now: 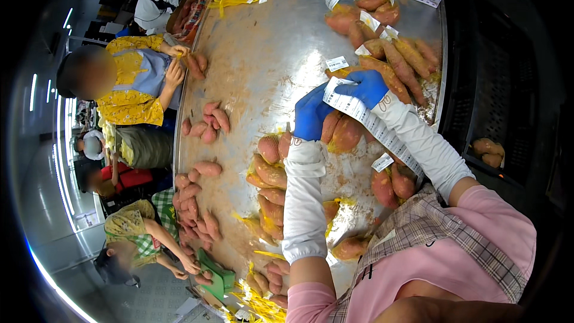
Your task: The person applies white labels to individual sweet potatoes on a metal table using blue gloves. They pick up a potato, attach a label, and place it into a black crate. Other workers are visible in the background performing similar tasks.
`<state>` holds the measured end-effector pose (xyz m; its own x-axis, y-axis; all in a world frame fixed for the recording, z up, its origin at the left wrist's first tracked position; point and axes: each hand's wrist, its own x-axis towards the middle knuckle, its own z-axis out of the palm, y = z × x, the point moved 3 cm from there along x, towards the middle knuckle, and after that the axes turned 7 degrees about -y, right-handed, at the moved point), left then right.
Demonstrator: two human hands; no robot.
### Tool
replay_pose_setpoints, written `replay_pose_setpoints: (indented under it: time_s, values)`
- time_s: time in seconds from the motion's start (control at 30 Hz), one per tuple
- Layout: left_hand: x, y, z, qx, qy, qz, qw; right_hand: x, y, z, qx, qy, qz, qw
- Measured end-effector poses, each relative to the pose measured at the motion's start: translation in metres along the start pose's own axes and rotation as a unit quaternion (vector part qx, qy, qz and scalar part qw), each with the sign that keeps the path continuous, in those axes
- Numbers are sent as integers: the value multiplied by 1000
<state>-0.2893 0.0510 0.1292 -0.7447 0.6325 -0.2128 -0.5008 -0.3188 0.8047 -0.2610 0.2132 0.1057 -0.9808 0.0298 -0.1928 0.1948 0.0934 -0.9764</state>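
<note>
1. Steel covers the long worktop [263, 66], its sheet smeared with reddish soil and scattered with sweet potatoes in loose heaps.
2. Both of the person's hands wear blue gloves and white sleeves over a pink top and a checked apron.
3. Their left hand [311, 116] rests with its grip curled around the near end of a strip of white labels [371, 122], just above a netted sweet potato [344, 134].
4. Their right hand [368, 87] pinches the top of the same strip, fingers closed on the paper; the strip trails down along the right forearm toward the apron.
5. Yellow mesh bags serve as containers: one bagged bundle of sweet potatoes [269, 173] lies left of the left forearm, and more yellow netting [260, 305] sits at the near edge.
6. A far pile of long sweet potatoes [388, 48] fills the far right corner, with loose white tags lying on it.
7. A dark crate [490, 152] off the right edge holds a couple of sweet potatoes.
8. A green scoop-like tray [218, 275] lies at the near left corner, beside another worker's hand.
9. Along the left side, other workers in yellow-patterned clothing handle sweet potatoes at the worktop's rim.
</note>
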Motion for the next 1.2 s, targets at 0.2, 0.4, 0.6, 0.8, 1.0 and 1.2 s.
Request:
replay_pose_setpoints:
  time_s: [0.2, 0.4, 0.6, 0.8, 1.0, 1.2]
  values:
    - [1, -8, -2, -24, 32, -5, 999, 1, 5, 0, 3, 9, 9, 1000]
    - [6, -17, -9, -123, 37, -17, 992, -3, -2, -1, -23, 14, 25, 999]
    - [7, -14, -17, -25, 66, -35, 997, -1, -4, -2, -48, -2, 15, 999]
    - [0, -5, -7, 24, -11, -8, 1000, 9, 11, -1, 65, -19, 18, 998]
    - [-4, -7, -7, -46, -17, 1, 999, 18, 23, -3, 234, -82, 83, 965]
    - [1, -15, -10, -83, 31, -27, 996, 9, 18, 1, 311, -40, 99, 944]
